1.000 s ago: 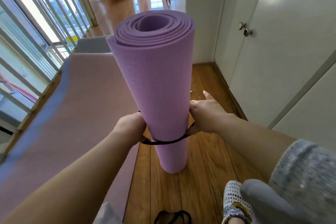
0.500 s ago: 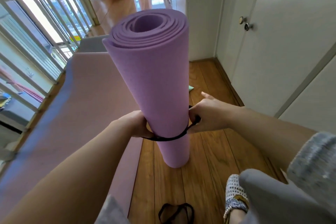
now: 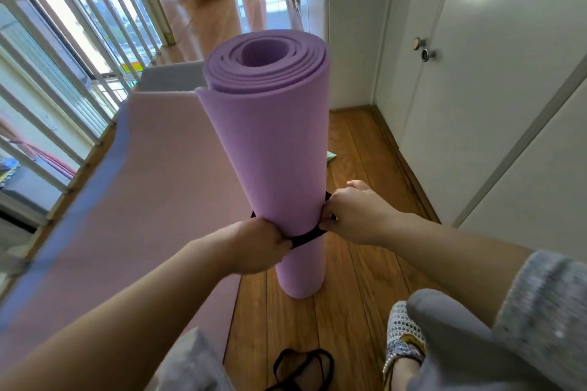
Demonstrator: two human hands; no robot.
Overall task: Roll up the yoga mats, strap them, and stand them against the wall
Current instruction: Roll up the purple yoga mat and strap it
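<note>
The rolled mat (image 3: pixel 270 152) is matt lilac foam with a fine, grainy skin. The unrolled mat (image 3: pixel 165 184) looks equally dull and smooth. The strap (image 3: pixel 306 236) is matt black cloth. The floor (image 3: pixel 355 295) is varnished wood, softly glossy. The door (image 3: pixel 492 105) is smooth white paint, its knob (image 3: pixel 418 43) shiny metal.

Rolled lilac yoga mat (image 3: pixel 273 149): we see it standing upright on one end on the wooden floor (image 3: pixel 355 263), spiral end facing up, its outer edge showing at upper left. A black strap (image 3: pixel 306 236) encircles its lower part. Beside it, to the left, we note a pink mat (image 3: pixel 152 200) lying flat, unrolled. A second black strap (image 3: pixel 301 365) lies loose on the floor.
</note>
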